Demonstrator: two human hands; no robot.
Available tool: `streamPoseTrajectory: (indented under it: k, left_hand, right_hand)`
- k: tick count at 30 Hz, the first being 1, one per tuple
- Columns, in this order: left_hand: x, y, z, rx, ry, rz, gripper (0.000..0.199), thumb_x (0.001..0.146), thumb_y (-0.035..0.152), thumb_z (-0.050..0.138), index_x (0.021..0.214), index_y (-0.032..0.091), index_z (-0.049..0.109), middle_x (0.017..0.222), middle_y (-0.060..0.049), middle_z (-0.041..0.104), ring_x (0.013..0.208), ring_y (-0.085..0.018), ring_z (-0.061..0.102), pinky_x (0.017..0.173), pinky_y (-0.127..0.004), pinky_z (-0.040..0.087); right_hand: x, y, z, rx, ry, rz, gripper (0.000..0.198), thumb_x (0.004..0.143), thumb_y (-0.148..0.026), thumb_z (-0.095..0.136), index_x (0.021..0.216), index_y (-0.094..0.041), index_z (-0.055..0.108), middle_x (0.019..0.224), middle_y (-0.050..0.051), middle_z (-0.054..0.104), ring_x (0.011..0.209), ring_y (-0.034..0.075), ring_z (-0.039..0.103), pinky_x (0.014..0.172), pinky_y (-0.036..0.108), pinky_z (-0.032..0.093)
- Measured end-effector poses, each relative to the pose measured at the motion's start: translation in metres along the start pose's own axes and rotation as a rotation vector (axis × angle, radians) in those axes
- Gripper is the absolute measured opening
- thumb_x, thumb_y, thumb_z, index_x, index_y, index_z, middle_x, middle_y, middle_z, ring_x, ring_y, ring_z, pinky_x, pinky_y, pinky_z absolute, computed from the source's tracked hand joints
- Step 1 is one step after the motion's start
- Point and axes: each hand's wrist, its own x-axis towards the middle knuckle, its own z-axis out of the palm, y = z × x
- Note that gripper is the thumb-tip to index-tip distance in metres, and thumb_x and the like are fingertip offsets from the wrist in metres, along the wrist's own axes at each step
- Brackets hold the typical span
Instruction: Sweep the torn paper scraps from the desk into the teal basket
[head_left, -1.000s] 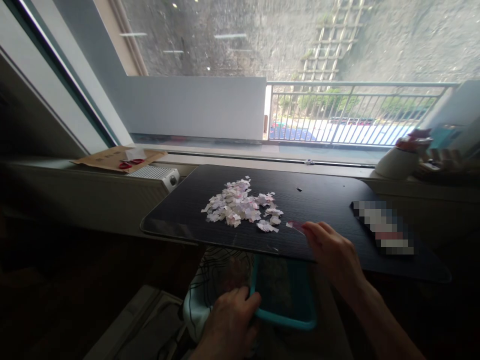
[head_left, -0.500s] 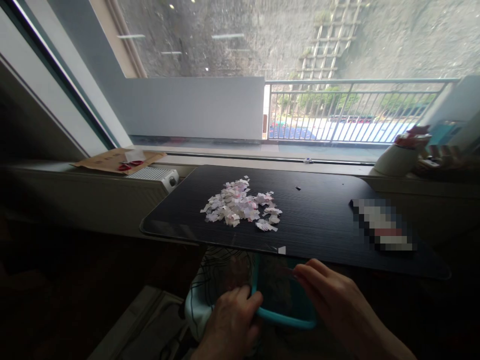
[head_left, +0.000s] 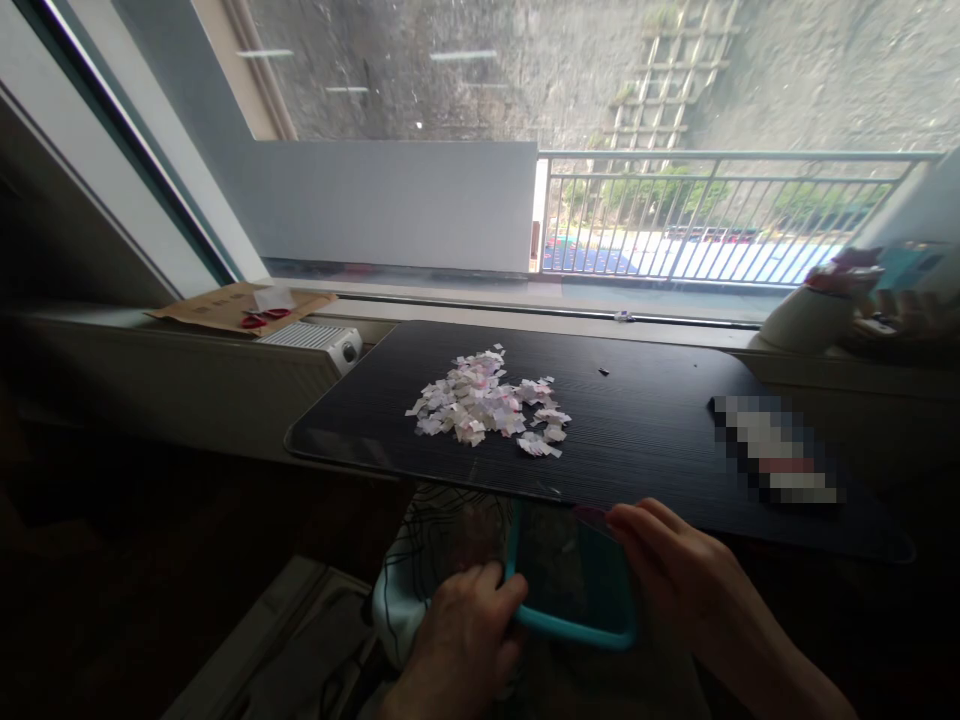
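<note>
Below the table's front edge is a container with a turquoise rim (head_left: pixel 577 632), its dark inside hard to make out. My left hand (head_left: pixel 472 625) is closed on the rim's near left corner. Over the container's right side, my right hand (head_left: pixel 686 560) pinches a thin, purplish-pink flat piece with a rounded edge (head_left: pixel 591 516), close to the table edge. On the black tabletop (head_left: pixel 637 440) lies a loose pile of small cut paper scraps (head_left: pixel 476 395), whitish with some pink. A smaller cluster of scraps (head_left: pixel 541 420) sits at its right.
A pixelated flat object (head_left: pixel 776 450) lies at the table's right. Red-handled scissors (head_left: pixel 264 317) rest on a brown paper envelope (head_left: pixel 217 305) on the left sill, by a white radiator (head_left: pixel 311 345). A pale rounded vessel (head_left: pixel 806 315) stands on the right sill.
The white scrap at the table's front edge is no longer there. My right hand has shifted slightly up and right, and more of the pinkish piece shows. My left hand stays on the rim.
</note>
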Motion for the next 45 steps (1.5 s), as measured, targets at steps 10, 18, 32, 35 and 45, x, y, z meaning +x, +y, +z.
streamPoseTrajectory:
  k: [10, 18, 32, 35, 45]
  left_hand:
    - [0.002, 0.001, -0.005, 0.034, -0.062, -0.006, 0.018, 0.073, 0.018, 0.055, 0.089, 0.026, 0.054, 0.088, 0.000, 0.056, 0.080, -0.021, 0.053, 0.066, -0.030, 0.037]
    - [0.001, -0.001, -0.004, -0.003, -0.021, 0.009, 0.015, 0.076, 0.017, 0.054, 0.087, 0.026, 0.053, 0.086, 0.000, 0.056, 0.080, -0.020, 0.053, 0.066, -0.030, 0.036]
    - [0.001, 0.001, -0.002, 0.012, -0.019, 0.009, 0.015, 0.076, 0.017, 0.055, 0.088, 0.026, 0.052, 0.086, 0.001, 0.055, 0.078, -0.021, 0.053, 0.065, -0.031, 0.035]
    - [0.000, 0.001, 0.000, 0.010, -0.012, 0.010, 0.016, 0.076, 0.017, 0.055, 0.088, 0.026, 0.052, 0.087, 0.001, 0.055, 0.079, -0.021, 0.053, 0.065, -0.031, 0.035]
    - [0.000, -0.001, 0.000, 0.005, -0.015, 0.010, 0.018, 0.074, 0.015, 0.055, 0.088, 0.026, 0.052, 0.087, 0.001, 0.054, 0.081, -0.020, 0.052, 0.067, -0.030, 0.035]
  right_hand:
    - [0.076, -0.012, 0.016, -0.071, 0.024, 0.094, 0.023, 0.091, -0.027, 0.040, 0.098, -0.021, 0.062, 0.093, 0.004, 0.064, 0.075, 0.015, 0.062, 0.065, 0.024, 0.041]
    - [0.069, -0.013, 0.011, -0.129, 0.045, 0.174, 0.022, 0.090, -0.028, 0.040, 0.095, -0.022, 0.061, 0.095, 0.003, 0.065, 0.076, 0.016, 0.062, 0.066, 0.026, 0.039]
    - [0.058, -0.004, 0.002, -0.256, 0.058, 0.268, 0.018, 0.087, -0.028, 0.040, 0.088, -0.023, 0.058, 0.086, 0.001, 0.067, 0.071, 0.018, 0.062, 0.058, 0.027, 0.034]
    - [0.058, -0.003, 0.001, -0.282, 0.047, 0.287, 0.018, 0.087, -0.027, 0.040, 0.086, -0.023, 0.058, 0.084, 0.001, 0.067, 0.069, 0.018, 0.061, 0.057, 0.027, 0.034]
    - [0.056, -0.010, 0.001, -0.281, 0.045, 0.250, 0.019, 0.086, -0.027, 0.041, 0.083, -0.022, 0.058, 0.079, 0.001, 0.067, 0.063, 0.016, 0.060, 0.055, 0.026, 0.033]
